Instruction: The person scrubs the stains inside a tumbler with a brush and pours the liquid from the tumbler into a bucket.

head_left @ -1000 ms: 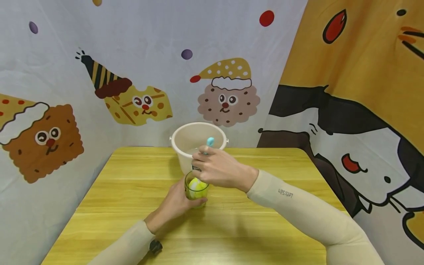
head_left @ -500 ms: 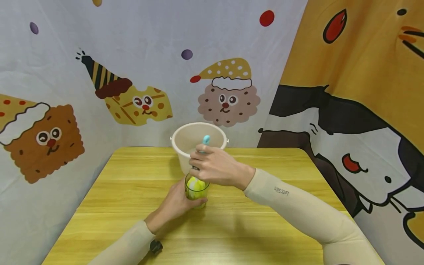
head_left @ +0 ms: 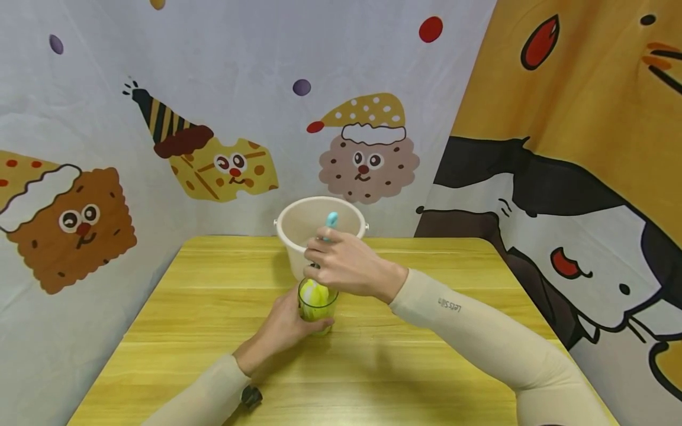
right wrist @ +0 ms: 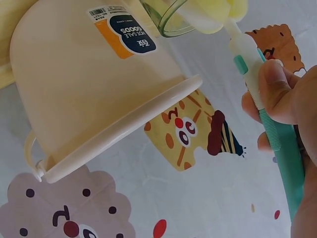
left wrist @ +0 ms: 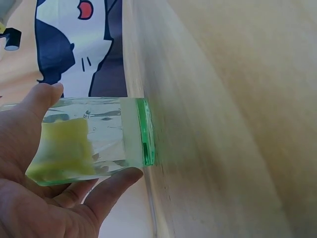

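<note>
My left hand [head_left: 282, 324] grips a clear greenish drinking glass [head_left: 321, 316] around its side, low over the table. In the left wrist view the thumb and fingers wrap the glass [left wrist: 111, 136], whose base is close to the tabletop. A yellow and white sponge head [left wrist: 67, 148] shows through the wall. It belongs to a bottle brush with a teal handle [right wrist: 282, 158], which my right hand [head_left: 346, 263] grips above the glass. In the right wrist view the thumb presses along the handle, and part of the sponge [right wrist: 213, 12] stands out past the rim.
A cream plastic bucket [head_left: 293, 257] stands just behind the glass, a label [right wrist: 129, 34] on its side. Beneath is a wooden table [head_left: 426, 367], and a cartoon-printed cloth [head_left: 240, 71] hangs behind it. A small black object [head_left: 251, 397] sits at my left wrist.
My right hand has shifted slightly up and left with the brush, and its handle end has moved left. The left hand and glass have stayed almost in place.
</note>
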